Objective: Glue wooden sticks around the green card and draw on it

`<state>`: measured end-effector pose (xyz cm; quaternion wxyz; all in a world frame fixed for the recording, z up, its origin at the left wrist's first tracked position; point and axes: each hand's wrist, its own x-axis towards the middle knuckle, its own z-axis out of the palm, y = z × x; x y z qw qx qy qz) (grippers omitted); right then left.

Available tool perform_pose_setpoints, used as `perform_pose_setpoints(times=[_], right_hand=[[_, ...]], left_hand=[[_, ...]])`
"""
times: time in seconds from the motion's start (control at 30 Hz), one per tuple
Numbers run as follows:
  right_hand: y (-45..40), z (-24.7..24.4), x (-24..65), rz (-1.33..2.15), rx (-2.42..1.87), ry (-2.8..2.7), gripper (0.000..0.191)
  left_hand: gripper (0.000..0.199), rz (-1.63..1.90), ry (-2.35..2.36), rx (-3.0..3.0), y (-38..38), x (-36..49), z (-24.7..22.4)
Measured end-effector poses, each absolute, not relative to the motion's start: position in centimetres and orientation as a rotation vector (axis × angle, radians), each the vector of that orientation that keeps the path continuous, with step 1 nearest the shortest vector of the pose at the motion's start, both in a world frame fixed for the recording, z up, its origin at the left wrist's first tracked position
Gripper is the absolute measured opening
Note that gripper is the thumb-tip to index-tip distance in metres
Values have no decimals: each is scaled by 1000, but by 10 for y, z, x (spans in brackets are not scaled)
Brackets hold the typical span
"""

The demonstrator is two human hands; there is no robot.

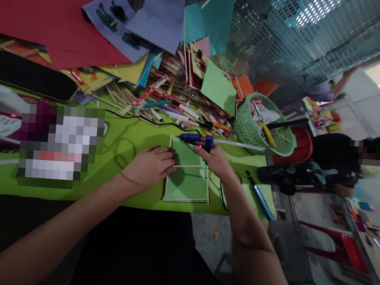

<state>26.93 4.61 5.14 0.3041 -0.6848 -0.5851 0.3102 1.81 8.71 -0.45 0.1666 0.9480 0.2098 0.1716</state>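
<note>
A blue hot glue gun (195,139) with a clear glue stick (238,144) out of its back is in my right hand (217,161), fingers wrapped round the handle. Its nozzle points left over the top edge of a green card (187,185). Thin wooden sticks frame the card along its sides and bottom edge. My left hand (152,165) is closed at the card's left side, its fingertips at the left end of a wooden stick (189,166) that spans the card crosswise. The exact grip of those fingertips is partly hidden.
Several pens and sticks (179,111) lie heaped behind the card, near a green basket (264,126). A blue cutter (260,197) lies at right, a black phone (32,76) at left. A black cable (139,118) crosses the green table. Another person (318,169) is at right.
</note>
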Motion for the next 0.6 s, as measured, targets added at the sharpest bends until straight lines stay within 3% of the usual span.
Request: perform_pose_setpoints(times=[0.6], right_hand=[[48,44,272,828,-1870,-1615,43]], left_hand=[[27,508,609,2704,86,18,-1]])
